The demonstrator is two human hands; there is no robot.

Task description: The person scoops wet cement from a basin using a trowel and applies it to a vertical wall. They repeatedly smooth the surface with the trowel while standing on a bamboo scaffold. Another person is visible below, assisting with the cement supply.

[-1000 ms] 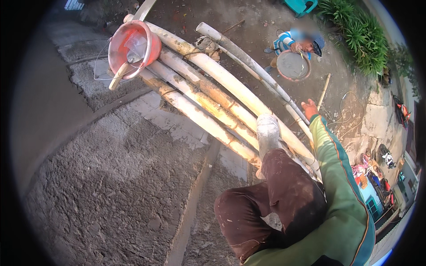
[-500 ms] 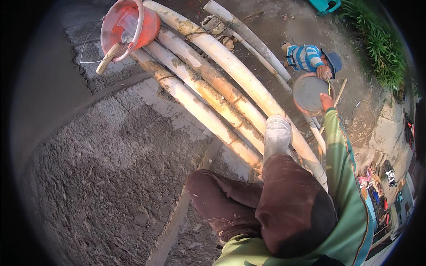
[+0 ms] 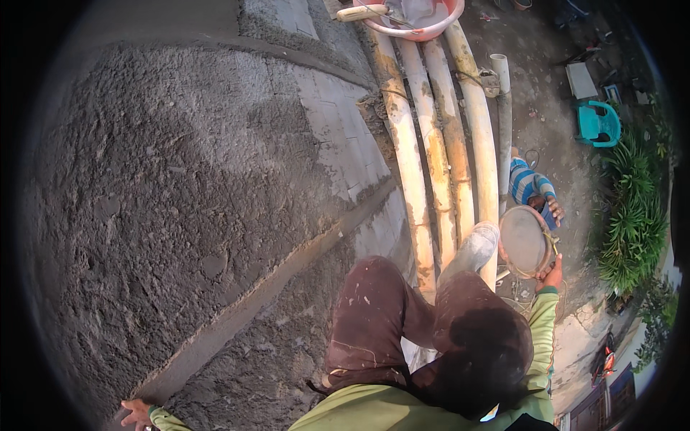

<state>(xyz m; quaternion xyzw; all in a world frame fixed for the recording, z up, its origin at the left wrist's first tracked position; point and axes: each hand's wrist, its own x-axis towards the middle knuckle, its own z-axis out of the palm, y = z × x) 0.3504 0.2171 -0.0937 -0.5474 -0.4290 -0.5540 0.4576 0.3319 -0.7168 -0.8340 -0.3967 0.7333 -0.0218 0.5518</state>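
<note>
Grey-filled bucket (image 3: 502, 251) now in right hand (image 3: 550, 274)

Place: outdoor building site | Masonry: rough grey mortar (image 3: 180, 179), pale blocks (image 3: 341, 133) partly bare | Staging: long bamboo poles (image 3: 479, 136) laid side by side | Gear: grey-filled bucket (image 3: 502, 250), reddish bucket (image 3: 431, 33) with wooden-handled tool (image 3: 361, 13) | Around: dirt ground (image 3: 575, 165), turquoise plastic chair (image 3: 598, 126), leafy plants (image 3: 632, 223)

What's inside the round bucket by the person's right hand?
The bucket beside the right hand contains a grey, fairly smooth-looking mass. Only its top surface shows; whatever lies beneath it, and the bucket's bottom, are hidden.
</note>
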